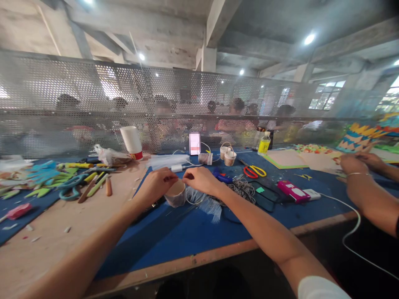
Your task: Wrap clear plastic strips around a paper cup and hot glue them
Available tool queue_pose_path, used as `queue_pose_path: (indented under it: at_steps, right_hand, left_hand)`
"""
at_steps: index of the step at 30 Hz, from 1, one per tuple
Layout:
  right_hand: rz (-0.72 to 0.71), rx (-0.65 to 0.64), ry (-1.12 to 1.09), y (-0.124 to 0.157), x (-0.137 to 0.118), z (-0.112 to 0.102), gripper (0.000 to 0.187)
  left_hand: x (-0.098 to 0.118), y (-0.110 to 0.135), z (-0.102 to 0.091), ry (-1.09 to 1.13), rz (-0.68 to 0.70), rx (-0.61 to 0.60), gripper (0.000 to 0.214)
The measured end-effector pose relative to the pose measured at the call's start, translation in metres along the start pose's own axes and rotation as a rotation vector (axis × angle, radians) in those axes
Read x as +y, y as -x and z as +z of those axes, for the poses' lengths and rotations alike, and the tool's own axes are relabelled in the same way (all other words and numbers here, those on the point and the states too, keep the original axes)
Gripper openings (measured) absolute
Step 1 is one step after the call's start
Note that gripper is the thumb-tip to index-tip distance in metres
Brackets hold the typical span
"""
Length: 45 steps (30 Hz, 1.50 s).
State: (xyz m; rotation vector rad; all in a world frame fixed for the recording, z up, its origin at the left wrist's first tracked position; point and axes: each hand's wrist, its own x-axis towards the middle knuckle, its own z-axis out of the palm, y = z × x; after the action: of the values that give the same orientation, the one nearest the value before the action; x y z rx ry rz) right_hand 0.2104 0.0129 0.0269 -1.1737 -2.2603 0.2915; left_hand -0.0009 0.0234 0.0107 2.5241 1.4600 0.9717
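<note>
Two bare arms stretch out over a wooden table (46,245) with a blue mat (193,232) on top. Behind it stands a grey wall full of tiny holes (77,95), and people sit on the other side (too blurry to see well). Round lights shine from the concrete roof. Red and yellow scissors (254,170) lie on the mat, and a white cup (132,142) stands upside down farther back.

Near the middle of the mat sits a small paper cup (175,194), light brown inside. Pale fringe (205,201) spreads out beside it. Fingers of the left hand (155,185) pinch its rim, and the right hand (201,179) pinches the rim on the other side.
</note>
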Motion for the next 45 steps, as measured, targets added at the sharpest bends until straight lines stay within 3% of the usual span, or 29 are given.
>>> queue_pose_path:
  at_steps: [12,26,33,45]
  right_hand:
    - [0.031,-0.018,0.000,-0.001,-0.003,0.000,0.012]
    - [0.030,-0.012,0.013,-0.003,-0.002,0.004,0.012]
    - [0.036,-0.026,0.016,-0.002,-0.005,0.002,0.013]
    - [0.024,-0.006,0.007,-0.001,-0.004,0.004,0.011]
  left_hand:
    - [0.022,0.002,-0.007,0.037,0.020,-0.018,0.025]
    - [0.017,0.000,-0.004,0.067,-0.088,-0.012,0.022]
    - [0.024,0.003,-0.011,0.159,-0.062,-0.050,0.026]
    - [0.014,0.004,-0.006,0.149,-0.092,-0.064,0.026]
